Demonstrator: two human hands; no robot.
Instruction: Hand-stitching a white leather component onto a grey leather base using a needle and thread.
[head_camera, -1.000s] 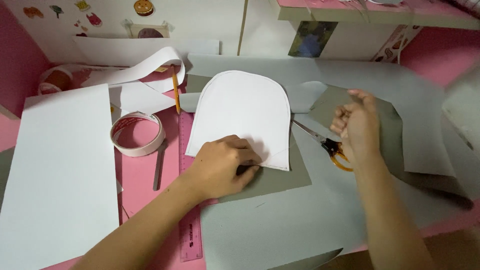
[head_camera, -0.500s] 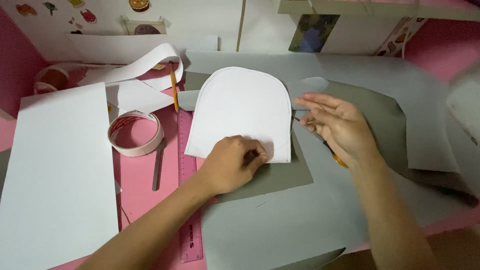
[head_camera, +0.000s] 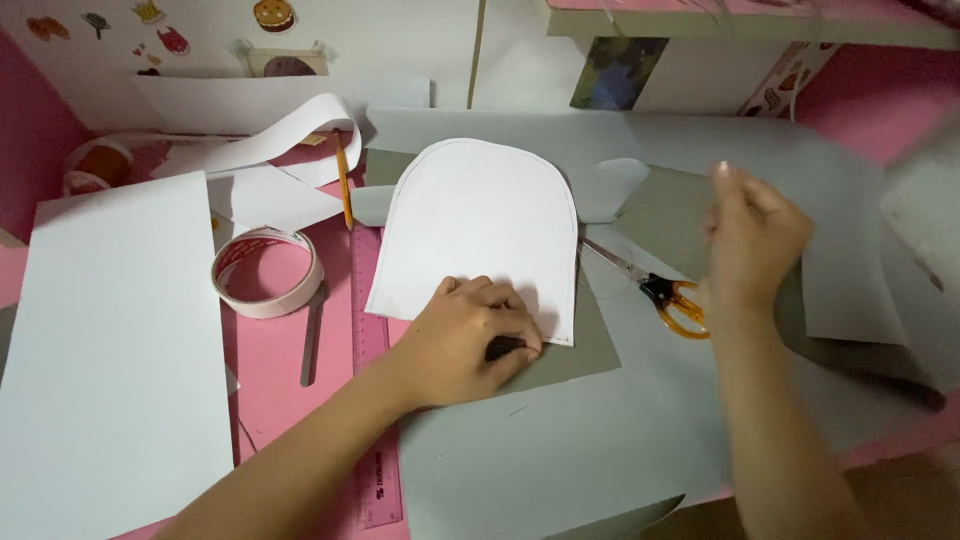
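While my left hand (head_camera: 470, 335) presses down near the bottom edge of the white arch-shaped cutout (head_camera: 478, 235), its fingers curl shut around a small dark object (head_camera: 505, 348) that I cannot make out. My right hand (head_camera: 750, 245) hangs blurred in the air above the orange-handled scissors (head_camera: 655, 290), fingers loosely bunched and holding nothing that I can see.

The cutout lies flat on the grey card (head_camera: 590, 350), just in front of me at the middle of the pink table (head_camera: 270, 345). Its long axis runs away from me: the straight edge sits nearest, under my left hand, and the rounded top points toward the far wall. It is plain white, with a thin line traced just inside its rim.

Left of it, a pink ruler (head_camera: 370, 340) lies parallel to that axis, and a roll of tape (head_camera: 267, 270) sits beside the ruler. A big white sheet (head_camera: 110, 350) covers the left side. Farther off, a pencil (head_camera: 343, 180) lies near a curling paper strip (head_camera: 270, 135).
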